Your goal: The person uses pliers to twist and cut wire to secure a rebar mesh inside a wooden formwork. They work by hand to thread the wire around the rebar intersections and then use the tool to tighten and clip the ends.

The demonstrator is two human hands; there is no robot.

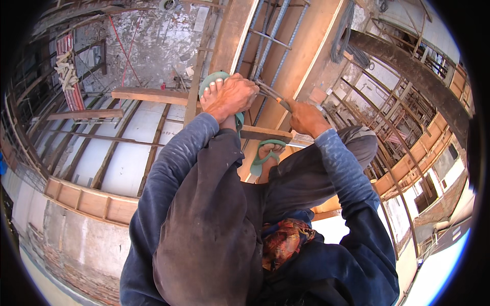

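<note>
My right hand (308, 119) is closed around the handle of a slim metal hand tool (273, 93) with an orange band, whose far end meets the rebar near my left fingers; its exact kind is unclear. Bent over beside my sandaled foot, my left hand (238, 93) has its fingers curled at the edge of the rebar cage (272, 42); what they grip is hidden. The ribbed bars and cross ties lie inside a long plywood formwork trough (308, 49). Both feet wear green flip-flops (260, 162), one on each side of the trough's near part.
Timber planks (153, 95) cross beside and beneath my feet, high above a lower level. Coiled wire (344, 34) hangs over the formwork's right side. A dark beam (409, 65) and wooden scaffold poles (375, 99) stand to the right. White panels between joists (130, 149) lie below left.
</note>
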